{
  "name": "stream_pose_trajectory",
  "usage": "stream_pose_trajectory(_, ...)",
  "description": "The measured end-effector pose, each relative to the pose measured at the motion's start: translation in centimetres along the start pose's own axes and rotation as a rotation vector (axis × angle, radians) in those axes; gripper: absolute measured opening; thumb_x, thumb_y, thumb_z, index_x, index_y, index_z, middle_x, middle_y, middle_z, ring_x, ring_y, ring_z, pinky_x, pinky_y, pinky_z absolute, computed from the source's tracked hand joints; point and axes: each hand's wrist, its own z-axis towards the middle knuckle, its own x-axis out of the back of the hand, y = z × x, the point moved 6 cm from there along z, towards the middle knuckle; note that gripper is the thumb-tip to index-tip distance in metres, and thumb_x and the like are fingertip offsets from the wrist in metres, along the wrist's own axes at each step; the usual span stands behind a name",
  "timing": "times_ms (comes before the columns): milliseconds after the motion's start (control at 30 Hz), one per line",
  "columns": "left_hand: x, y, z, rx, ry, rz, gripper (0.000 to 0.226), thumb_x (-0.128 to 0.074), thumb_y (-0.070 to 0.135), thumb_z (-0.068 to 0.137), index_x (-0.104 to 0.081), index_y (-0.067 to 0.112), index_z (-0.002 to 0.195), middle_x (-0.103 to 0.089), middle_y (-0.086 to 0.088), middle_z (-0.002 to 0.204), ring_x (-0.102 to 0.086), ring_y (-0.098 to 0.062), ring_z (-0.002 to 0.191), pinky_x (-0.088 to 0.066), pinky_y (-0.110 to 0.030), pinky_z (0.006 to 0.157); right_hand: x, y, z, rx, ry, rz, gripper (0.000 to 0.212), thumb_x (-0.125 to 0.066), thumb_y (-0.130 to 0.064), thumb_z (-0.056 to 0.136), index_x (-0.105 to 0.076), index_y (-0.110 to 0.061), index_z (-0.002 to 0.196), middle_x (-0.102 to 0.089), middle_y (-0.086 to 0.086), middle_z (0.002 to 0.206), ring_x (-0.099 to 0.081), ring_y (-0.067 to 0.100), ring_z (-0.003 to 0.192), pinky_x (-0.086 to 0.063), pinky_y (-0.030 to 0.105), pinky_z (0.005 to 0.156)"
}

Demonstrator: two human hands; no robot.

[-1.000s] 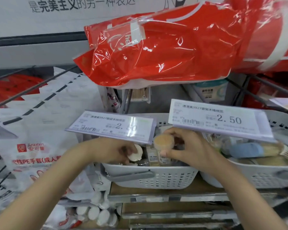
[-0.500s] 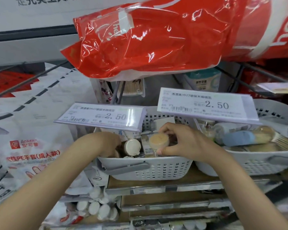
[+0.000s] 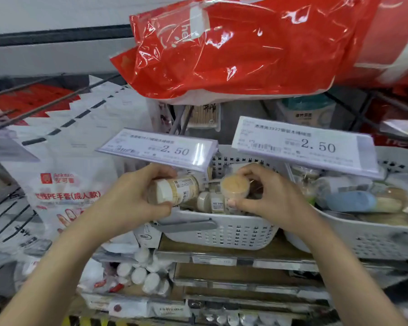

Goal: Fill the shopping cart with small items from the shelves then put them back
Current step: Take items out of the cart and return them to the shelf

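Observation:
A white perforated basket (image 3: pixel 222 234) on the shelf holds several small jars of toothpicks. My left hand (image 3: pixel 137 196) grips one clear jar with a white cap (image 3: pixel 174 189), lying sideways just above the basket's left rim. My right hand (image 3: pixel 273 196) pinches a second round jar (image 3: pixel 234 185) whose tan end faces me, over the middle of the basket. More small jars (image 3: pixel 210 203) lie between my hands inside the basket. The shopping cart is not in view.
Two price tags reading 2.50 (image 3: pixel 160 149) (image 3: pixel 304 144) jut out above the baskets. A second white basket (image 3: pixel 375 238) with long packs stands at right. A large red plastic pack (image 3: pixel 245 48) overhangs from above. White glove packets (image 3: pixel 64 191) hang at left; white-capped bottles (image 3: pixel 141 274) lie below.
My left hand has come up out of the basket holding a white-capped jar sideways. My right hand keeps hold of the tan-ended jar, raised a little above the basket.

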Motion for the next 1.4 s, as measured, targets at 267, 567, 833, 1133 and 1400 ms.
stream_pose_trajectory(267, 0.8, -5.1, -11.2, 0.159, 0.606, -0.560, 0.040, -0.068, 0.038, 0.056, -0.063, 0.039, 0.095, -0.068, 0.008, 0.102, -0.064, -0.007, 0.085, -0.051, -0.015, 0.064, -0.3, -4.9, -2.5, 0.313, 0.135, 0.181, 0.054, -0.080, -0.037, 0.068, -0.049, -0.054, 0.109, -0.054, -0.035, 0.112, -0.053, -0.008, 0.108, -0.044, 0.014, 0.087)
stream_pose_trajectory(567, 2.8, -11.8, -26.7, 0.379, 1.081, -0.822, 0.053, -0.075, 0.036, 0.048, -0.062, 0.022, 0.098, -0.067, 0.001, 0.093, -0.063, -0.016, 0.083, -0.053, -0.020, 0.063, -11.1, -17.4, -6.5, 0.523, -0.065, 0.497, 0.060, -0.077, -0.042, 0.070, -0.047, -0.053, 0.120, -0.054, -0.030, 0.122, -0.050, -0.007, 0.115, -0.039, 0.007, 0.091)
stream_pose_trajectory(833, 4.6, -19.5, -44.6, 0.618, 1.491, -1.103, 0.082, -0.090, 0.038, 0.034, -0.065, 0.011, 0.107, -0.071, -0.007, 0.096, -0.067, -0.016, 0.076, -0.056, -0.027, 0.063, -31.2, -28.7, -10.1, 0.138, -0.621, 0.960, 0.047, -0.082, -0.010, 0.066, -0.064, -0.022, 0.107, -0.071, -0.013, 0.100, -0.067, 0.003, 0.088, -0.051, 0.013, 0.068)
stream_pose_trajectory(1133, 5.8, -26.6, -57.2, 0.841, 1.637, -1.100, 0.087, -0.088, 0.052, 0.042, -0.066, 0.007, 0.114, -0.070, -0.013, 0.108, -0.067, -0.023, 0.096, -0.056, -0.036, 0.077, -47.6, -37.3, -14.5, 0.019, -0.987, 0.896, 0.050, -0.079, -0.008, 0.068, -0.062, -0.025, 0.112, -0.071, -0.019, 0.100, -0.066, -0.001, 0.092, -0.051, 0.013, 0.071)
stream_pose_trajectory(1400, 8.5, -37.2, -60.1, 0.956, 1.798, -1.169, 0.047, -0.063, 0.024, 0.072, -0.063, 0.003, 0.114, -0.072, -0.013, 0.096, -0.068, -0.019, 0.082, -0.050, -0.038, 0.079, -60.7, -42.5, -10.4, 0.019, -1.105, 0.735, 0.037, -0.073, 0.003, 0.075, -0.064, -0.014, 0.108, -0.073, -0.007, 0.099, -0.068, 0.007, 0.091, -0.052, 0.017, 0.072)
